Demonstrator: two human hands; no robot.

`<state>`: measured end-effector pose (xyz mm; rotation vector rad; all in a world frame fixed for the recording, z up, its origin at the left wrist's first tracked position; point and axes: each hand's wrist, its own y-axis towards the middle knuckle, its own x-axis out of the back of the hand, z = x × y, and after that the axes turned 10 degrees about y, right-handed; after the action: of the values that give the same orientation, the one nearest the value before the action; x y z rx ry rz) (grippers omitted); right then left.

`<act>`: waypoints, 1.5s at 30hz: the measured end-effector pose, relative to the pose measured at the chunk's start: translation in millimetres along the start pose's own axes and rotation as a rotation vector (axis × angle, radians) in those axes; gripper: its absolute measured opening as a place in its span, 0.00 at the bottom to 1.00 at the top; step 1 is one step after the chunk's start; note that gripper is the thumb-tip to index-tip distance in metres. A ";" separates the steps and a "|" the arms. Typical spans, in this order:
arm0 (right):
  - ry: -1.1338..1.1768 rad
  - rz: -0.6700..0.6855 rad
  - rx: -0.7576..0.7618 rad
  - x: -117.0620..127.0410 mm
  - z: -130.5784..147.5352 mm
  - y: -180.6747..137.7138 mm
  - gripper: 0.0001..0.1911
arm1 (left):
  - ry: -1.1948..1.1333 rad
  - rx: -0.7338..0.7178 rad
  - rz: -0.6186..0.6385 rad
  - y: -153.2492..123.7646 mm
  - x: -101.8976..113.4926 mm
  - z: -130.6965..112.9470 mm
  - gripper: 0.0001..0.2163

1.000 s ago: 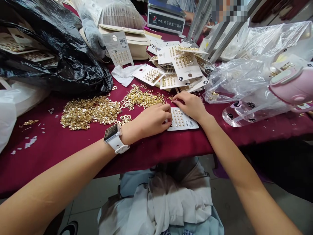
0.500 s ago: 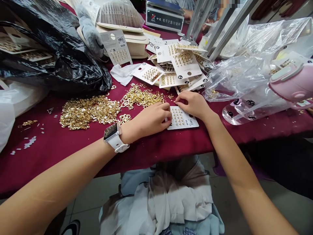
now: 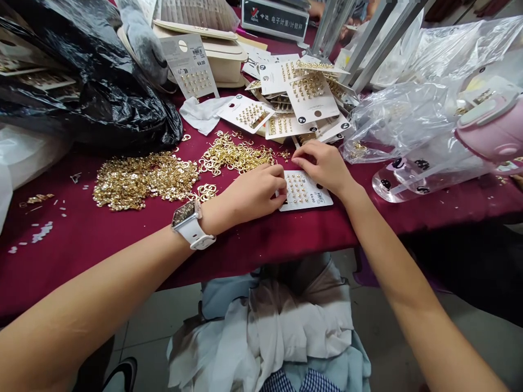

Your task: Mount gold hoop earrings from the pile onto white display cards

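Both hands work over one earring card (image 3: pixel 306 191), which lies flat on the red-covered table (image 3: pixel 102 234) close to its near edge, gold studs in rows on its face. Left hand (image 3: pixel 253 193), with a white-strapped watch (image 3: pixel 188 222) on its wrist, is curled nearly closed, its fingertips and thumb gripping the card's left edge. Right hand (image 3: pixel 324 166) sits at the card's far edge, fingers bunched, thumb and forefinger pinched together; whether anything small lies between them cannot be told. Compared with half a second earlier, neither hand has left the card: the left keeps the same curled hold, and the right has drawn in only slightly toward the card's upper corner. The card itself has not shifted on the cloth. The main change is in the view, which has dipped, so everything on the table sits a little higher in the picture and more of the lap below shows. Just beyond the left hand lies a loose heap of gold hoops (image 3: pixel 232 155), and further left a wider spread of small gold pieces (image 3: pixel 143 179), both as before. Beyond the right hand is a jumbled pile of filled cards (image 3: pixel 302 103). A black plastic bag (image 3: pixel 102 92) slumps at far left; clear plastic bags (image 3: pixel 400 120) and a pink container (image 3: pixel 494 128) lie to the right.
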<state>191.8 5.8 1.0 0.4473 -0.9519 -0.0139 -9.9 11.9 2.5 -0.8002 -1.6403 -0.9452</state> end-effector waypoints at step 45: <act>0.191 -0.044 -0.040 -5.9 43.0 -54.6 0.04 | 0.014 0.034 -0.051 0.0 -7.0 -8.6 0.10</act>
<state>164.3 -58.3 -2.8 0.4245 -0.7531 -0.0294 -4.4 3.9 -3.0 -0.7305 -1.6671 -0.9545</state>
